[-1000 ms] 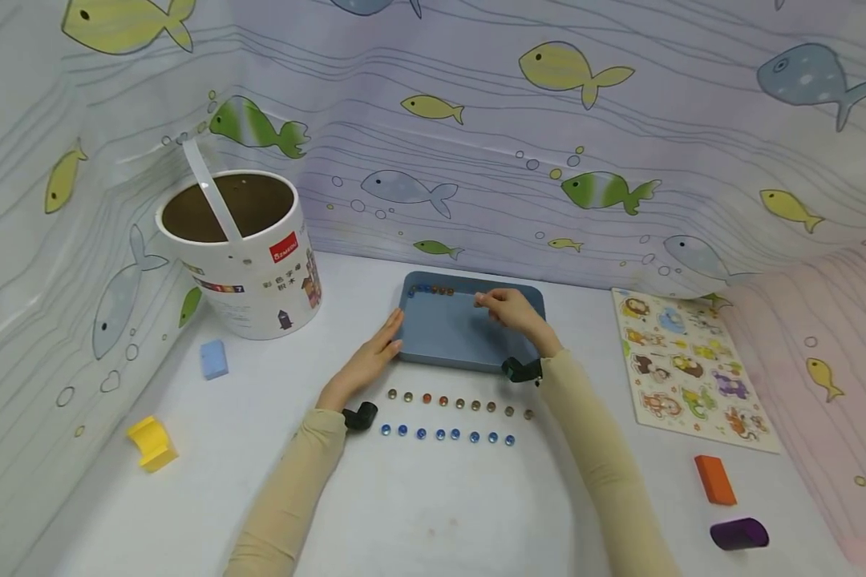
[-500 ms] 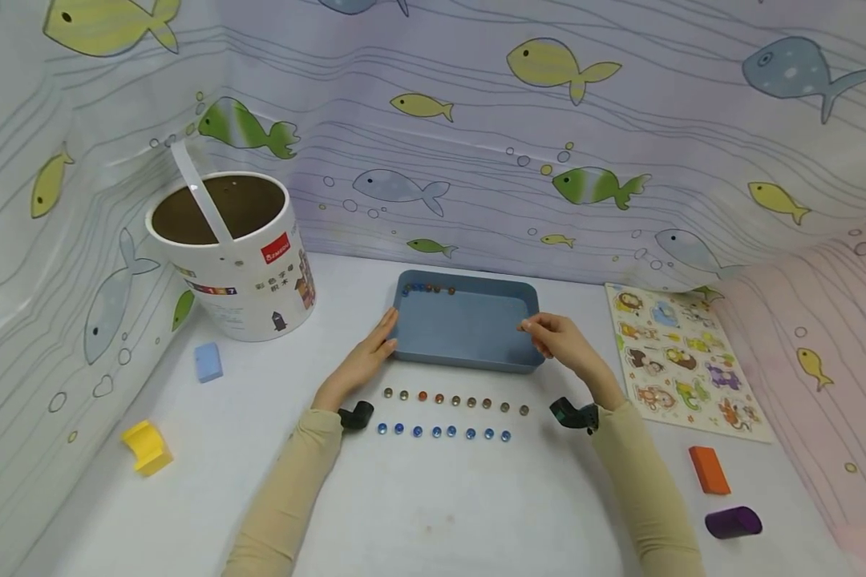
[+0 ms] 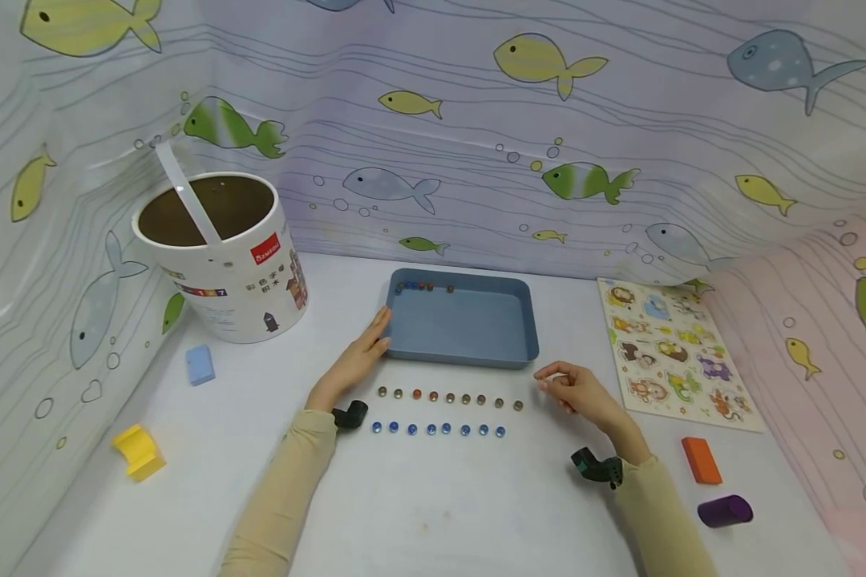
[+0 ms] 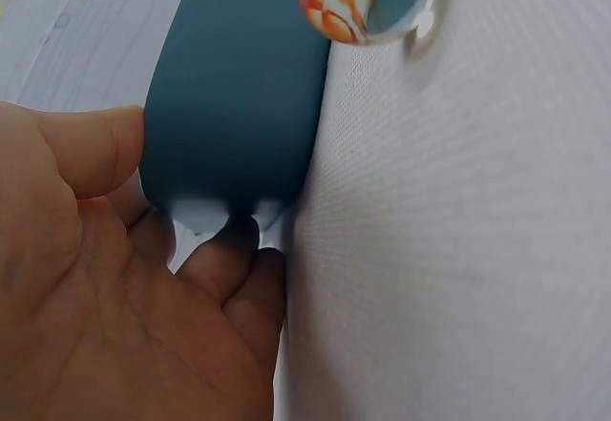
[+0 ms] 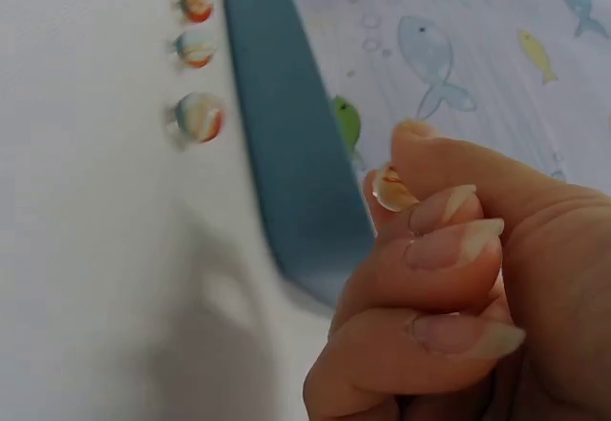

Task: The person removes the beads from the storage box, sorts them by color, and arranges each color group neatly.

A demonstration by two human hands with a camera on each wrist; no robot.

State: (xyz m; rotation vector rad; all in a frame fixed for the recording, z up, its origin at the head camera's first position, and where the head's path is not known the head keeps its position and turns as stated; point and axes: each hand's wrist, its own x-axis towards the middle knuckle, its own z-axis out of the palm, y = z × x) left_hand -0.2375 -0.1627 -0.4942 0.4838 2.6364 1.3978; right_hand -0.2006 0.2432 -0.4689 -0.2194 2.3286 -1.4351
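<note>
The blue-grey tray [image 3: 462, 360] lies on the white table, with several small marbles [image 3: 451, 288] along its back-left edge. My left hand [image 3: 350, 362] rests against the tray's left side, fingers extended; the left wrist view has the thumb touching the tray wall. Off the tray's front-right corner, my right hand [image 3: 583, 394] pinches a clear marble with an orange swirl [image 5: 392, 189] between thumb and fingers. In front of the tray run two rows: brownish and orange marbles [image 3: 465, 399], and nearer to me, blue marbles [image 3: 446, 429].
A white bucket [image 3: 224, 296] with a raised handle stands at the back left. Blue [image 3: 200, 365] and yellow [image 3: 139, 453] blocks lie on the left. To the right are an animal puzzle board [image 3: 674, 353], an orange block [image 3: 702, 461] and a purple cylinder [image 3: 725, 511].
My right hand has moved from over the tray to the right and toward me, beyond the tray's front corner. One marble in the tray has shifted slightly right. My left hand stays at the tray.
</note>
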